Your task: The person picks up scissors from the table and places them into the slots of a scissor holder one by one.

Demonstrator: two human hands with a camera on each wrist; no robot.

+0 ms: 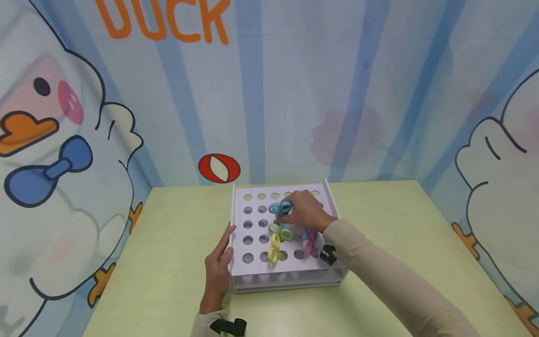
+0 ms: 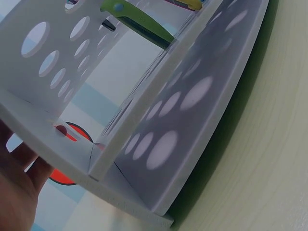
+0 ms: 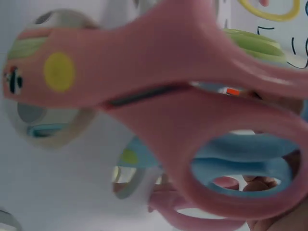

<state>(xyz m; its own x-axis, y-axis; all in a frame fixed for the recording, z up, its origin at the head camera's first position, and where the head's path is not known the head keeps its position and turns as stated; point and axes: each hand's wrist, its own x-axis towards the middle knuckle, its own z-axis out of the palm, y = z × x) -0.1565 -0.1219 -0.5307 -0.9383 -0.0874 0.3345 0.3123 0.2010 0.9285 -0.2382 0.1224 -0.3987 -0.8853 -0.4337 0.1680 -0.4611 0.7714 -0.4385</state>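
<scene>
A white rack with rows of round holes stands on the table. My right hand pinches teal scissors by the handles, above the rack's middle rows. Just nearer stand green scissors and yellow scissors, handles up in the holes. Pink scissors and light blue scissors sit to the right; the pink scissors fill much of the right wrist view. My left hand rests against the rack's left side panel, fingers extended. Its fingers touch that panel from outside.
The rack has a lower shelf with holes beneath the top board. Pale table top extends around the rack. Behind it hangs a curtain with printed ducks.
</scene>
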